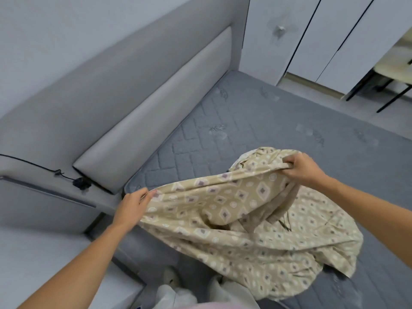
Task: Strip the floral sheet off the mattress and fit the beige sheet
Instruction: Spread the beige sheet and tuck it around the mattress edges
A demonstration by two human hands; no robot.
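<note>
1. The beige sheet (240,210) lies bunched on the bare mattress (256,112), one edge lifted between my two hands; no floral sheet shows on the bed.
2. My left hand (131,208) pinches that edge near the mattress corner by the headboard (156,103); my right hand (303,168) has its grip curled round a gathered fold further in.
3. Risk, as I judge it: I may be holding a side rather than a corner, so it could go on twisted.
4. Both arms reach forward, right higher, cloth taut between.
</note>
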